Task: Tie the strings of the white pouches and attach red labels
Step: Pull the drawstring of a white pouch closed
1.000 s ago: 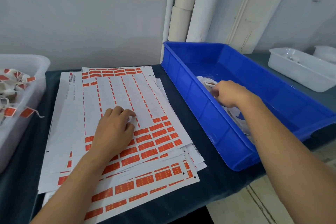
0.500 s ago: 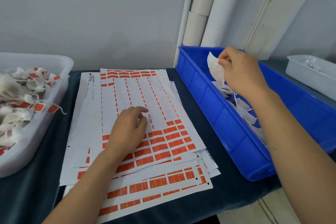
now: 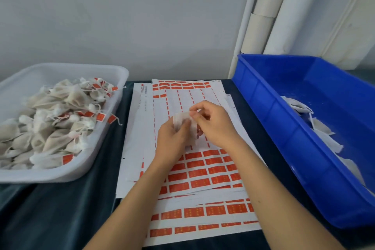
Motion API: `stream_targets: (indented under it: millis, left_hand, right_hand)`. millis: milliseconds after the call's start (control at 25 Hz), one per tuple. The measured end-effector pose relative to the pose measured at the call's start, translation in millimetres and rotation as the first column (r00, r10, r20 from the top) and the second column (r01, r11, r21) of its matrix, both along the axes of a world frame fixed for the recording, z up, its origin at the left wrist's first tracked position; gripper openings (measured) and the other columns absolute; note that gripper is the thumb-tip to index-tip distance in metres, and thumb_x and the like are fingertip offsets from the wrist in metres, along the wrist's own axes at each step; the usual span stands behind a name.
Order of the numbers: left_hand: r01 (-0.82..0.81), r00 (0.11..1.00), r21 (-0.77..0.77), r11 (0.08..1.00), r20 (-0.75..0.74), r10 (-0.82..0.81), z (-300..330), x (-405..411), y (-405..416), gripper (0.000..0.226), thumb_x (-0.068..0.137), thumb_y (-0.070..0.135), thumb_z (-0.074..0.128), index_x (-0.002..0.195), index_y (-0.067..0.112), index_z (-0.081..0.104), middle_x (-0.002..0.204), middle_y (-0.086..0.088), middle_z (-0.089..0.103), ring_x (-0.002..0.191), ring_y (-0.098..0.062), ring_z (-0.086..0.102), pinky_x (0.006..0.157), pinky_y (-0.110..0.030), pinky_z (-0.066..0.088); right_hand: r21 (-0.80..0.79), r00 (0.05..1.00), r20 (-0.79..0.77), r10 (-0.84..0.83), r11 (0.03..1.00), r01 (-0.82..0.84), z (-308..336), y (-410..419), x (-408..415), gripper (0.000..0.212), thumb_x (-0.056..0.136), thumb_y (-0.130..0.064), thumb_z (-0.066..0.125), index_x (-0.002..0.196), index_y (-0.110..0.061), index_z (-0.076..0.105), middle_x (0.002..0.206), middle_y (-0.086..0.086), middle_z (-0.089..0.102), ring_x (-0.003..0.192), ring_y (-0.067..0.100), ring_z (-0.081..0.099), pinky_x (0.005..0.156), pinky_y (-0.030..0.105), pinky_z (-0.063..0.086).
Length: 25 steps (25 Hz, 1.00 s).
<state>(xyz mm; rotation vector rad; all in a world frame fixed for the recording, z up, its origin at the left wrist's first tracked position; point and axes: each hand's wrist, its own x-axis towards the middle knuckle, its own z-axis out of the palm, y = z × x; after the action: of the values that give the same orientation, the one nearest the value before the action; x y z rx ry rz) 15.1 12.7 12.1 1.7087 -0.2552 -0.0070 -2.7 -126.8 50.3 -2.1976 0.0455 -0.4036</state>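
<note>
1. Both hands met over the middle of the label sheets (image 3: pixel 203 170), w/ one white pouch (image 3: pixel 182 121) held between them, lifted just above the paper.
2. Left hand (image 3: pixel 174 138) gripped the pouch body, thumb & fingers curled round it. Right hand (image 3: pixel 213 124) pinched at the pouch's top edge w/ fingertips; whether it had the string itself, can't tell, too small & blurred.
3. Done so far: white tray (image 3: pixel 67 172) at the left held a heap of finished pouches (image 3: pixel 54 119), necks tied, red labels showing on many strings.
4. Left to do: blue bin (image 3: pixel 284 142) at the right still held loose flat pouches (image 3: pixel 324 134) along its near-right side, a fair few, exact no. unclear.
5. Label stock: top sheet mostly stripped in the far part, rows of red labels remaining near the person, more sheets underneath. Plenty left.
6. Judgement: this pouch was at the start of its cycle, i.e. not yet tied, no label on it. Overall prob. well past halfway, going by the tray heap vs. what lay in the bin.
</note>
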Motion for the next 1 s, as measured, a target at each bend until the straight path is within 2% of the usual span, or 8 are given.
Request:
stream_targets:
  millis: [120,240,400,560,680,760,880,1000]
  left_hand:
    - [-0.059,0.998,-0.009,0.998,-0.028,0.058,-3.8,8.0,3.9,0.014,0.105,0.042,0.055,0.101,0.033,0.066,0.093,0.014,0.071,0.082,0.012,0.066,0.057,-0.004,0.048]
    - [-0.04,0.998,0.007,0.999,-0.052,0.041,-4.7,8.9,1.7,0.013,0.104,0.041,0.056,0.101,0.032,0.066,0.093,0.01,0.073,0.078,-0.002,0.071,0.056,-0.01,0.052]
    - [0.054,0.996,0.088,0.995,-0.081,-0.047,1.5,6.0,4.4,0.011,0.102,0.046,0.058,0.095,0.038,0.062,0.088,0.013,0.071,0.075,-0.007,0.073,0.054,-0.012,0.053]
    - [0.234,0.972,0.249,0.94,-0.052,-0.229,4.0,8.4,13.8,0.031,0.1,0.056,0.057,0.093,0.028,0.067,0.081,0.007,0.073,0.074,-0.009,0.073,0.06,-0.014,0.055]
    - [0.322,0.944,0.311,0.894,-0.026,-0.33,6.5,11.7,15.7,0.036,0.101,0.056,0.056,0.09,0.026,0.072,0.08,0.008,0.072,0.075,-0.012,0.073,0.068,-0.018,0.06]
    - [0.364,0.928,0.318,0.876,-0.039,-0.371,5.3,10.4,17.1,0.03,0.102,0.052,0.055,0.091,0.031,0.073,0.079,0.011,0.071,0.075,-0.011,0.071,0.071,-0.019,0.058]
    - [0.38,0.921,0.31,0.872,-0.038,-0.388,2.7,4.5,20.0,0.032,0.105,0.047,0.054,0.083,0.03,0.07,0.078,0.009,0.07,0.07,-0.01,0.069,0.071,-0.019,0.055]
    - [0.422,0.905,0.345,0.838,-0.11,-0.41,7.8,9.4,15.5,0.033,0.107,0.041,0.053,0.082,0.024,0.066,0.081,0.005,0.07,0.073,-0.013,0.067,0.076,-0.022,0.057]
  right_hand:
    - [0.206,0.994,0.02,-0.103,0.974,0.097,-24.1,3.4,3.2,0.006,0.098,-0.03,0.068,0.103,-0.032,0.07,0.084,-0.017,0.072,0.073,0.005,0.072,0.062,0.013,0.056]
    - [0.278,0.982,0.022,-0.186,0.945,0.172,-41.7,3.6,-2.7,0.005,0.098,-0.033,0.068,0.1,-0.032,0.072,0.084,-0.022,0.072,0.074,0.004,0.072,0.062,0.012,0.055]
    - [0.269,0.953,0.069,-0.296,0.925,0.267,-50.6,2.4,-5.3,0.003,0.099,-0.034,0.066,0.098,-0.036,0.069,0.083,-0.023,0.07,0.077,0.0,0.07,0.065,0.014,0.058]
    - [0.154,0.887,0.154,-0.435,0.897,0.414,-50.0,2.1,-7.6,0.018,0.098,-0.02,0.069,0.09,-0.036,0.063,0.086,-0.026,0.064,0.088,-0.009,0.063,0.067,0.004,0.046]
    - [0.169,0.82,0.258,-0.511,0.86,0.482,-45.8,-4.0,-12.2,0.02,0.095,-0.01,0.07,0.089,-0.027,0.06,0.087,-0.02,0.063,0.086,-0.001,0.065,0.072,0.01,0.049]
    - [0.193,0.768,0.3,-0.567,0.824,0.533,-42.8,-8.6,-15.4,0.022,0.094,-0.006,0.069,0.09,-0.024,0.057,0.088,-0.016,0.062,0.087,0.001,0.064,0.072,0.011,0.048]
    - [0.316,0.695,0.259,-0.671,0.739,0.595,-39.3,-9.2,-16.4,0.025,0.095,-0.006,0.067,0.09,-0.027,0.054,0.087,-0.018,0.06,0.085,0.002,0.064,0.071,0.014,0.049]
    - [0.396,0.759,0.186,-0.624,0.755,0.523,-39.6,-8.6,-15.5,0.027,0.099,-0.013,0.065,0.089,-0.035,0.054,0.089,-0.021,0.062,0.09,-0.004,0.063,0.072,0.012,0.048]
